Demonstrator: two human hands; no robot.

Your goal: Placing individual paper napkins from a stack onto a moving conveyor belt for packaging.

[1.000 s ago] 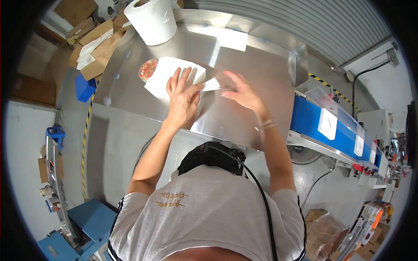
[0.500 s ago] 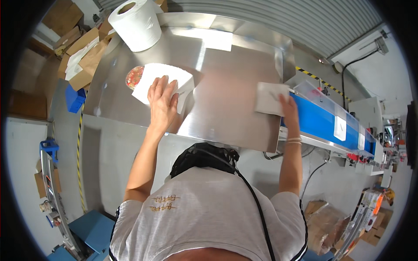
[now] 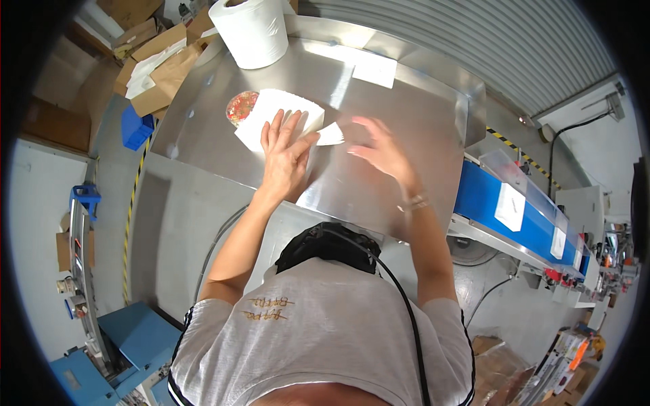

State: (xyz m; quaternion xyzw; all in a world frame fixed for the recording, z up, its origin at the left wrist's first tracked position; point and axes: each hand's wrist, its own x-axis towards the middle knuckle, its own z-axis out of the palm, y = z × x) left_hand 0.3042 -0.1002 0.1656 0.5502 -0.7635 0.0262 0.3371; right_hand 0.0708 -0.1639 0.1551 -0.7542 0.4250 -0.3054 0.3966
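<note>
On the metal table, my left hand [image 3: 286,152] rests with its fingers extended on a stack of white flat packets [image 3: 261,122]. Its thumb lies by the stack's right side, where one white piece [image 3: 330,134] sticks out toward the right. My right hand [image 3: 384,154] hovers over the table just right of that piece, fingers apart and nothing in them. A round red-and-gold patterned object [image 3: 242,107] shows beyond the stack's left edge, partly covered. On the blue conveyor belt [image 3: 472,189] to the right lies a white flat packet [image 3: 510,207] with a small dark mark.
A big white roll [image 3: 252,34] stands at the table's far left. A white sheet [image 3: 374,70] lies near the raised back edge. Clear guards [image 3: 504,169] run along the belt, with more packets farther down. Open cartons [image 3: 159,74] and a blue bin [image 3: 137,127] are at left.
My right hand has let go of a white packet at the belt's start and come back left toward the stack. That packet now rides on the belt. My left hand has stayed on the stack.
</note>
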